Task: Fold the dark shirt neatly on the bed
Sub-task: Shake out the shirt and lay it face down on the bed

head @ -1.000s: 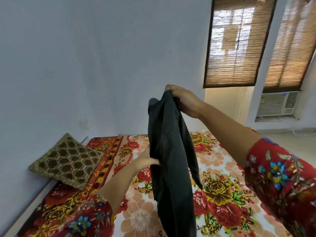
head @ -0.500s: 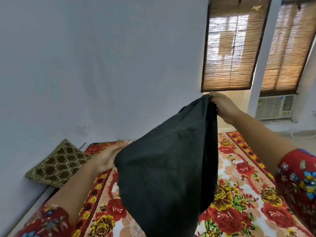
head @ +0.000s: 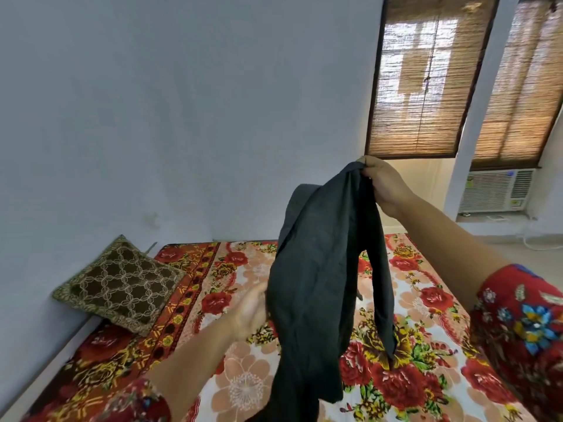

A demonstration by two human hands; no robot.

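Head view: the left hand point(head: 248, 312) is motion-blurred at lower centre, palm partly showing. Its fingertips sit at or behind the left edge of the dark shirt point(head: 316, 300), so can't tell whether it grips the cloth or only touches it. The shirt's bottom end runs off the lower edge of the frame. Collar and sleeves are hard to sort out because the fabric is bunched into 2 hanging folds. Both forearms are cut by the frame's bottom and right edges, w/ red floral sleeves point(head: 524, 330) only partly in shot.

The right hand point(head: 384, 187), right of centre, has fingers curled tight round the shirt's gathered top. It holds the shirt up in the air above the bed point(head: 426, 376), which has a red, yellow and peach floral sheet. A brown cushion point(head: 118, 284) w/ a gold lattice pattern leans at the bed's left side against the pale blue-grey wall point(head: 182, 117).

Upper right: 2 windows w/ bamboo blinds point(head: 423, 86), daylight coming through. Below the right one is a white window AC unit point(head: 496, 190). Its small sticker and badge are too tiny to read.
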